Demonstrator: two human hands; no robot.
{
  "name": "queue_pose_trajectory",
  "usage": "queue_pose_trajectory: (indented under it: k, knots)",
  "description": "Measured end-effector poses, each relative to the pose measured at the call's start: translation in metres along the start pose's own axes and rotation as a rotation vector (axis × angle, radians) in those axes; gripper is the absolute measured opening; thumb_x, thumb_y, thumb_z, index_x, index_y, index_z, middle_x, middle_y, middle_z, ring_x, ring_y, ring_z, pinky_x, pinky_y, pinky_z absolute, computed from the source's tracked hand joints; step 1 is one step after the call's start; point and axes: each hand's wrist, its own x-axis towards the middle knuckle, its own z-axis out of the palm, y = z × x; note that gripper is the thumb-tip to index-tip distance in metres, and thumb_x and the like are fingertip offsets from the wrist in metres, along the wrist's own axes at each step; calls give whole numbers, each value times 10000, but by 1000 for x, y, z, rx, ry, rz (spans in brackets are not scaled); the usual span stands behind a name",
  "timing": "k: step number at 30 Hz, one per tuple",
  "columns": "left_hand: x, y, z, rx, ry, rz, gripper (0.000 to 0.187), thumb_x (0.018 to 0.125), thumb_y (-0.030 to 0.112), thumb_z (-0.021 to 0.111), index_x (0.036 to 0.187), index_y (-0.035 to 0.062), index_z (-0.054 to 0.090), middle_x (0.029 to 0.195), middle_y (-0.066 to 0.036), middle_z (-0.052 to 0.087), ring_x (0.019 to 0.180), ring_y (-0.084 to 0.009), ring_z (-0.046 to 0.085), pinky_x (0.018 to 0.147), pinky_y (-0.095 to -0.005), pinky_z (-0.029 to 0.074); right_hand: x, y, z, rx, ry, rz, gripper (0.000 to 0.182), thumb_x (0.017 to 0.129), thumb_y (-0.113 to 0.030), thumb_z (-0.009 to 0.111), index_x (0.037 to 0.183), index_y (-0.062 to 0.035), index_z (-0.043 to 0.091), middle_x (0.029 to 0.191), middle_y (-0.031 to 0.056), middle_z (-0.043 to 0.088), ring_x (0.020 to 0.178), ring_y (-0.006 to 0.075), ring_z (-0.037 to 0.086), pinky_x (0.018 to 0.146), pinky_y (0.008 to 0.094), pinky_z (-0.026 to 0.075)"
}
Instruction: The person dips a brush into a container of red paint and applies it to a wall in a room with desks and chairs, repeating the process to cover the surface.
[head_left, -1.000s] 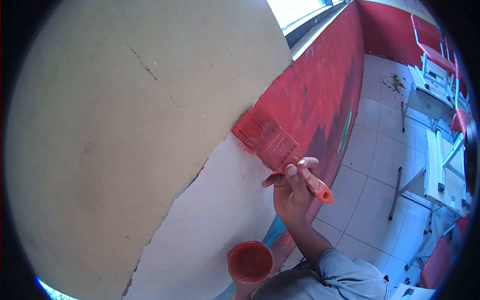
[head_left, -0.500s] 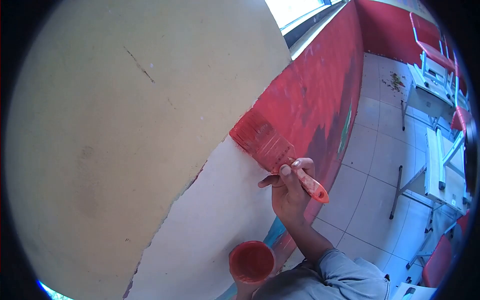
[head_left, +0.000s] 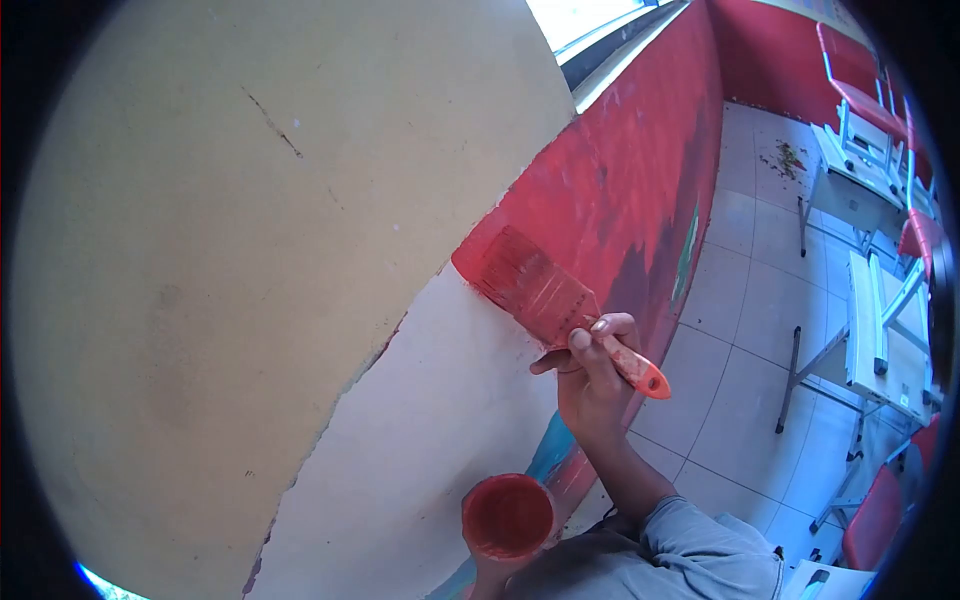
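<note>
My right hand [head_left: 592, 390] is closed round the orange handle of a wide paintbrush [head_left: 540, 292], thumb and fingers near the base of the handle. The bristles are coated red and rest against the wall [head_left: 450, 380], at the edge between the red paint [head_left: 610, 190] and a white patch. At the bottom, a round container [head_left: 508, 515], red inside, is held upright by my left hand [head_left: 488, 578]. Most of the left fingers are hidden under and behind the container.
A beige upper wall [head_left: 230, 250] fills the left, with a ragged border to the white patch. A window [head_left: 585, 25] is at the top. On the right, desks [head_left: 865, 195] with red chairs [head_left: 870, 105] on them stand on a tiled floor [head_left: 745, 300]. Debris [head_left: 788, 157] lies on the floor.
The brush and my right hand have slid slightly right, away from the beige border and further onto the red area. The container has barely shifted.
</note>
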Motion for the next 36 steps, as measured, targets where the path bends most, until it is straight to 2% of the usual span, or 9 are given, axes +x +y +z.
queue_pose_trajectory:
  k: [5,10,13,17,21,29,33,34,36]
  knots:
    - [0,-1,3,-2,3,19,754,557,77,809,1185,56,392,945,-122,579,849,-239,580,726,-368,482,9,-13,16,107,-14,-24,147,823,43,478,924,-63,478,939,131,550,868,257,604,566,360,582]
    - [5,13,9,38,-6,82,845,481,82,843,1185,74,375,1067,-107,530,952,-225,550,777,-359,488,16,-6,14,107,-47,-6,146,816,46,509,911,-64,504,948,120,544,883,239,596,571,350,583]
    - [-1,-3,-2,44,-21,26,742,551,71,809,1170,59,399,935,-126,581,847,-238,580,710,-363,484,15,-4,14,107,-28,23,139,815,47,512,901,-62,508,921,106,552,854,222,601,575,353,582]
    - [-3,0,1,79,26,41,745,550,52,803,1176,56,399,925,-122,584,843,-237,581,706,-361,488,8,1,5,33,-10,25,128,825,36,481,906,-63,477,887,105,562,790,232,620,563,361,579]
    - [-5,-4,-3,65,-9,15,763,543,45,806,1185,57,395,955,-112,580,848,-236,581,715,-365,491,-9,-2,-14,5,37,97,124,808,49,523,876,-53,512,874,91,564,787,188,607,567,373,575]
    - [-8,-4,-1,53,-36,41,807,533,63,818,1211,74,380,1063,-105,540,910,-241,566,757,-378,493,-10,-33,-10,-13,59,72,114,814,36,483,885,-53,487,830,60,532,770,212,611,556,364,576]
    - [-12,8,5,76,38,20,915,436,120,869,1198,81,365,1141,-87,502,1027,-213,520,850,-359,458,8,-32,9,64,-18,3,117,820,34,463,895,-54,482,836,56,533,748,227,618,562,367,579]
    - [-13,7,5,75,37,20,918,434,127,871,1198,81,364,1141,-86,501,1028,-213,519,849,-358,458,10,-30,17,118,12,6,126,795,80,502,872,-15,533,851,67,539,721,174,604,544,365,580]
    - [-16,4,2,70,38,19,924,429,139,875,1197,83,364,1143,-85,499,1029,-212,518,847,-356,458,6,-17,11,57,18,45,116,791,75,511,865,-11,535,848,64,535,712,174,603,550,372,580]
